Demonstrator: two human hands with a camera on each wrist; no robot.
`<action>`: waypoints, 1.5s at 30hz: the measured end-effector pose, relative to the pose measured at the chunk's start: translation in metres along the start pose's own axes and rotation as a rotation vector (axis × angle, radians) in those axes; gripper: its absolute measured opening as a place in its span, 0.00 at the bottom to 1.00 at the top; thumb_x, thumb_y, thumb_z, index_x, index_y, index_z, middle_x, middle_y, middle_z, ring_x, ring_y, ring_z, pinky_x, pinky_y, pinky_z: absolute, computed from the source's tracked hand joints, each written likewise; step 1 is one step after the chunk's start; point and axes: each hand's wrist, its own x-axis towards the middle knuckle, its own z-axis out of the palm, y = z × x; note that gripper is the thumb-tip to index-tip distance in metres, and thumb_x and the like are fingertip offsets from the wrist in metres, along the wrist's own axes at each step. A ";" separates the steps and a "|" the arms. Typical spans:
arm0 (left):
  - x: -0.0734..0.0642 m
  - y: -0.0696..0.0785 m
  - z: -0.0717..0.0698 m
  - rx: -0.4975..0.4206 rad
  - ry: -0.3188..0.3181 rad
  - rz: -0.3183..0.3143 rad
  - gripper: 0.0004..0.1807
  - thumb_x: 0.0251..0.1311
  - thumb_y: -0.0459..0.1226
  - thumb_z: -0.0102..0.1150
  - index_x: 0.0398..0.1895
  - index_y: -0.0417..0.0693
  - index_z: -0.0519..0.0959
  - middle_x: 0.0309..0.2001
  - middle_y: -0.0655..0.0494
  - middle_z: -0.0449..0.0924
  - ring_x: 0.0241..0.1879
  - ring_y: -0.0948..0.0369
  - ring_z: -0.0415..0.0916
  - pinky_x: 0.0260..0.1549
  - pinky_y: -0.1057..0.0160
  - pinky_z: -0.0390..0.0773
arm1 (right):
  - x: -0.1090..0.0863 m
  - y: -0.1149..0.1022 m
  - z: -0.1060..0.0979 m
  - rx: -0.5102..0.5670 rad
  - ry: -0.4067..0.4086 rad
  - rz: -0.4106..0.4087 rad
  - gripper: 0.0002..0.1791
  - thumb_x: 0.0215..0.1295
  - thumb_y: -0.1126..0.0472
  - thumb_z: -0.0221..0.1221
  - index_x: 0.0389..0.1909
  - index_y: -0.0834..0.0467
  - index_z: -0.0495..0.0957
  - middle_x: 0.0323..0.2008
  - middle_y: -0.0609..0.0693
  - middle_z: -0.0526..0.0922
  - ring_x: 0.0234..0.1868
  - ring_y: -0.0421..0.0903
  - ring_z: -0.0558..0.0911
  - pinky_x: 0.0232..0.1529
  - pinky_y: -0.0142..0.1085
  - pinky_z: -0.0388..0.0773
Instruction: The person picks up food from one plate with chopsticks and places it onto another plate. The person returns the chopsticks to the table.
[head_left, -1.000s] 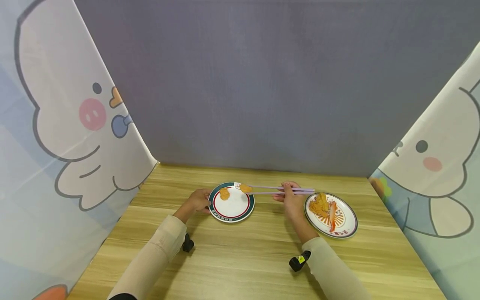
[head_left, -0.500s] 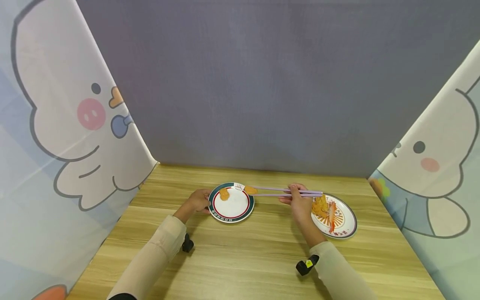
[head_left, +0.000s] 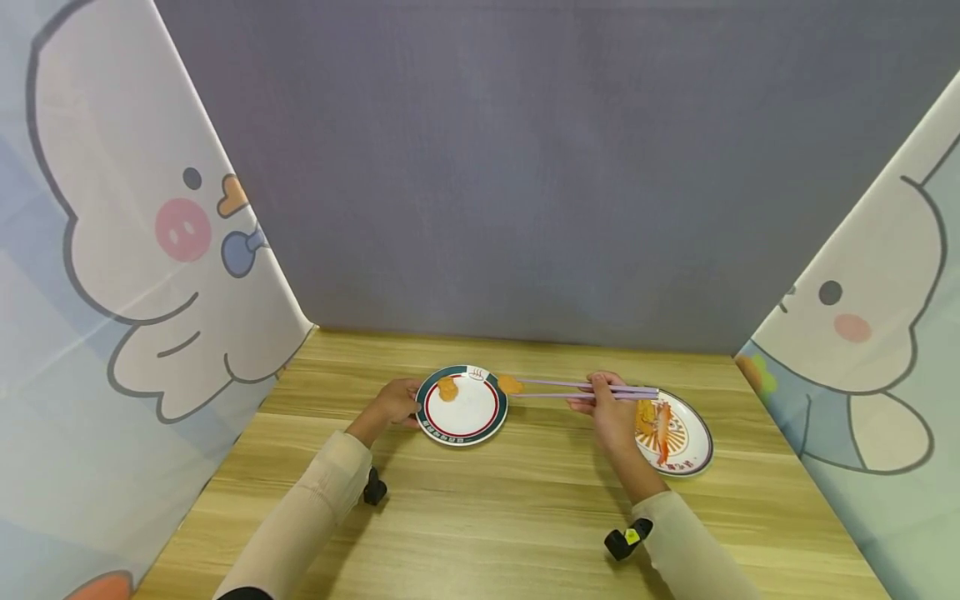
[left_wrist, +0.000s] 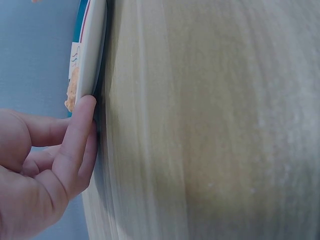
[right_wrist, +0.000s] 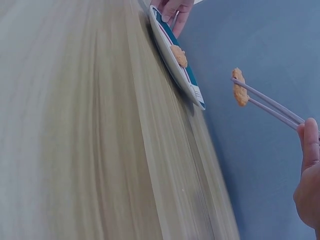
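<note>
Locate the nugget (right_wrist: 240,89) at the far tip of the right-side grip, pinched between the ends of the chopsticks (right_wrist: 272,102) and apart from any plate in the right wrist view. Treat as light, judging by its small build. Assume a rough, crumb-like coating over a slightly soft middle; expect reasonable friction, but possible flaking under hard pressure. Take hold across the middle, one stick on each side, with light, even squeeze. Avoid an end hold, to limit twisting or slipping on the slender, smooth-looking sticks.

Note the right hand (head_left: 613,418) closed around the chopsticks toward their rear ends. Regard these as stiff and light; keep fingers well back from the nugget.

Just left of the gripped nugget, find the green-rimmed plate (head_left: 465,417), bearing a second nugget (head_left: 447,388) on the side away from the grip. Across that plate, note the left hand (head_left: 396,402) pinching the rim. Handle as rigid, probably breakable.

Behind the grip, partly covered by the right hand, find the sunburst plate (head_left: 697,437) with a golden fried piece (head_left: 645,416) and a red-and-white strip (head_left: 663,429). Below the grip, see the wood-grain table (head_left: 480,517).
</note>
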 end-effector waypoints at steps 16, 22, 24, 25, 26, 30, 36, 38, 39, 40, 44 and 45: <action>0.001 -0.002 0.000 -0.004 -0.002 0.010 0.30 0.62 0.20 0.51 0.70 0.34 0.69 0.51 0.36 0.78 0.35 0.55 0.82 0.31 0.61 0.92 | -0.003 -0.016 -0.024 -0.012 0.057 0.035 0.11 0.78 0.65 0.52 0.37 0.69 0.75 0.23 0.49 0.83 0.19 0.46 0.87 0.23 0.35 0.89; 0.001 -0.001 0.000 0.013 -0.005 0.001 0.30 0.63 0.21 0.53 0.71 0.34 0.69 0.50 0.36 0.77 0.35 0.54 0.83 0.30 0.61 0.92 | -0.006 -0.015 -0.038 -0.027 0.090 0.054 0.11 0.78 0.64 0.52 0.38 0.69 0.75 0.23 0.50 0.83 0.19 0.45 0.87 0.22 0.33 0.89; 0.000 -0.001 0.000 0.008 -0.002 -0.005 0.30 0.63 0.21 0.52 0.71 0.35 0.69 0.50 0.36 0.77 0.35 0.54 0.83 0.30 0.61 0.92 | -0.006 -0.015 -0.041 -0.017 0.090 0.055 0.11 0.78 0.64 0.52 0.37 0.67 0.76 0.23 0.51 0.83 0.19 0.46 0.87 0.22 0.34 0.89; -0.001 -0.001 0.000 0.002 0.000 -0.008 0.31 0.63 0.21 0.52 0.71 0.35 0.69 0.51 0.36 0.77 0.36 0.53 0.83 0.31 0.61 0.92 | -0.006 -0.015 -0.042 -0.015 0.087 0.054 0.11 0.78 0.64 0.52 0.36 0.67 0.77 0.23 0.52 0.83 0.19 0.46 0.87 0.22 0.34 0.89; -0.001 0.000 0.000 -0.001 0.001 -0.007 0.31 0.63 0.21 0.52 0.71 0.35 0.69 0.50 0.36 0.77 0.36 0.53 0.83 0.31 0.61 0.92 | -0.006 -0.015 -0.043 -0.014 0.081 0.049 0.11 0.78 0.64 0.52 0.36 0.66 0.77 0.23 0.52 0.83 0.19 0.46 0.87 0.22 0.34 0.89; -0.002 0.002 -0.001 -0.008 -0.005 0.008 0.31 0.62 0.20 0.51 0.71 0.33 0.68 0.49 0.36 0.77 0.35 0.53 0.83 0.31 0.62 0.92 | -0.006 -0.017 -0.046 0.004 0.071 0.029 0.11 0.78 0.64 0.52 0.35 0.66 0.77 0.23 0.52 0.84 0.20 0.46 0.88 0.22 0.34 0.89; -0.001 0.000 0.001 -0.016 -0.004 0.001 0.31 0.63 0.21 0.52 0.71 0.34 0.68 0.50 0.36 0.77 0.36 0.54 0.84 0.32 0.61 0.92 | -0.008 -0.022 -0.054 0.067 0.077 0.037 0.12 0.78 0.66 0.50 0.36 0.70 0.76 0.23 0.53 0.85 0.20 0.46 0.88 0.21 0.35 0.89; 0.001 0.000 0.002 -0.012 0.000 0.004 0.30 0.63 0.21 0.52 0.71 0.34 0.69 0.50 0.36 0.77 0.36 0.54 0.83 0.32 0.61 0.92 | -0.009 -0.024 -0.058 0.078 0.080 0.039 0.12 0.78 0.66 0.50 0.36 0.70 0.76 0.23 0.53 0.85 0.20 0.46 0.88 0.21 0.35 0.88; 0.001 0.000 0.002 -0.012 0.003 0.006 0.30 0.63 0.21 0.52 0.71 0.34 0.69 0.50 0.36 0.77 0.36 0.54 0.83 0.31 0.61 0.92 | -0.008 -0.024 -0.060 0.077 0.085 0.041 0.12 0.78 0.66 0.50 0.36 0.68 0.77 0.23 0.53 0.86 0.20 0.46 0.88 0.21 0.35 0.88; 0.002 0.000 0.003 -0.007 0.002 0.011 0.30 0.63 0.21 0.52 0.71 0.34 0.69 0.50 0.36 0.77 0.36 0.54 0.83 0.31 0.61 0.92 | -0.008 -0.026 -0.061 0.080 0.088 0.047 0.12 0.78 0.66 0.50 0.35 0.67 0.77 0.23 0.53 0.86 0.20 0.46 0.88 0.21 0.35 0.89; 0.003 0.001 0.003 0.004 0.006 0.017 0.30 0.63 0.21 0.52 0.70 0.35 0.70 0.50 0.36 0.77 0.35 0.55 0.82 0.29 0.62 0.92 | -0.007 -0.029 -0.069 0.088 0.099 0.069 0.12 0.78 0.65 0.49 0.35 0.61 0.79 0.25 0.54 0.87 0.21 0.47 0.88 0.21 0.35 0.89; 0.003 0.001 0.003 0.004 0.006 0.015 0.30 0.62 0.21 0.52 0.70 0.35 0.70 0.50 0.36 0.78 0.35 0.55 0.82 0.30 0.62 0.92 | -0.007 -0.030 -0.072 0.087 0.101 0.073 0.13 0.79 0.65 0.49 0.35 0.60 0.80 0.25 0.54 0.88 0.21 0.47 0.88 0.21 0.35 0.89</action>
